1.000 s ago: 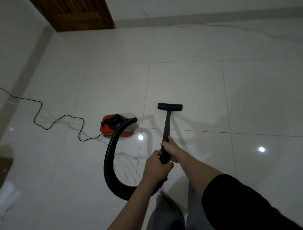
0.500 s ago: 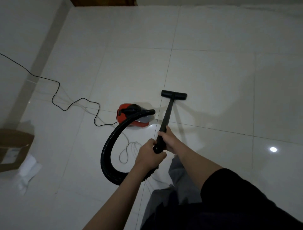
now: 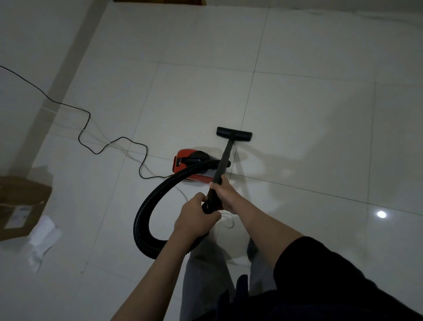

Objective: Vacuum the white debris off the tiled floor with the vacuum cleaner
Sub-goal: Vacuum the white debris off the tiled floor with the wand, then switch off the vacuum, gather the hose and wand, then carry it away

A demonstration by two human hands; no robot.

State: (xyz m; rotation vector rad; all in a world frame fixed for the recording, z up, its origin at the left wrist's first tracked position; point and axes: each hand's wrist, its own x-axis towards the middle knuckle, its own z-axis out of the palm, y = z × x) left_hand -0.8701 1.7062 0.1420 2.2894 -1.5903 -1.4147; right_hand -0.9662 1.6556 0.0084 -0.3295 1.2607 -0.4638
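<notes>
This looks like a room in a home, sparsely furnished and dimly lit. The floor of large glossy off-white ceramic tiles [image 3: 309,110] meets a plain pale wall [image 3: 34,45] along a grey skirting strip [image 3: 66,68], and a strip of brown wooden door [image 3: 160,1] shows at the top edge. A small red canister vacuum cleaner [image 3: 183,160] of household size sits on the tiles, its thin black power cord [image 3: 87,128] trailing toward the wall. An open brown cardboard box [image 3: 20,206] with crumpled white paper [image 3: 43,236] beside it lies at the left, and a ceiling lamp is reflected in the tiles.
</notes>
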